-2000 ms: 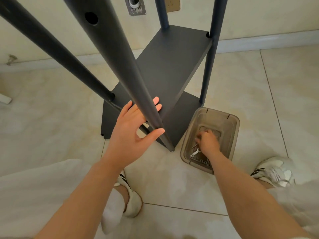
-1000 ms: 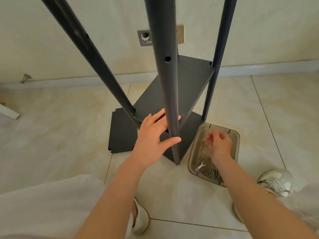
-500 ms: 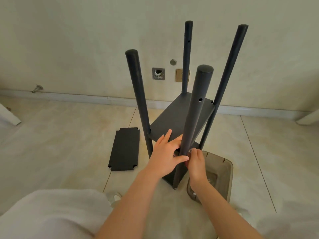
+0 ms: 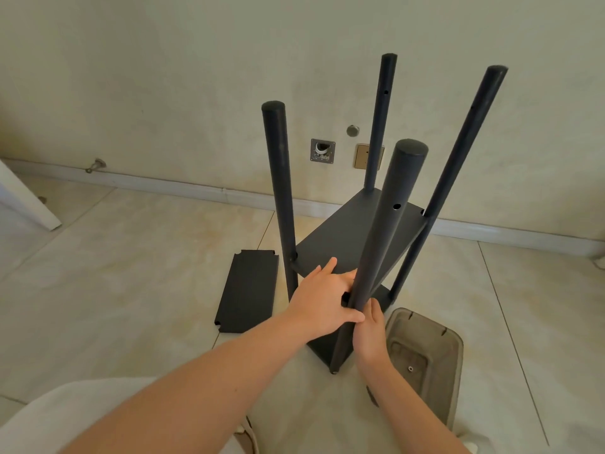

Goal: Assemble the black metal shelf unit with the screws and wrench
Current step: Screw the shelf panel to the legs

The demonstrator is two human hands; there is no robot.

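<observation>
Fingers [image 4: 328, 266] of the left hand [image 4: 322, 299] lie straight on the front edge of the shelf [image 4: 353, 237], while the thumb hooks across the post [image 4: 389, 231] nearest the camera, so the post sits in the fork between thumb and palm. The right hand [image 4: 370, 335] is against the same post from the right, just under that thumb, with its fingertips bunched at the spot where post and shelf meet. I cannot tell whether they pinch anything.

The held post leans, its foot on the floor [image 4: 131, 290]. The unit [image 4: 279, 191] stands near the wall [image 4: 163, 77], its three other posts pointing up and a lower shelf beneath. A loose panel [image 4: 248, 290] lies flat on the floor just left of it. A clear box [image 4: 455, 371] sits beside the right wrist, with a small metal piece [image 4: 411, 368] in its bottom.
</observation>
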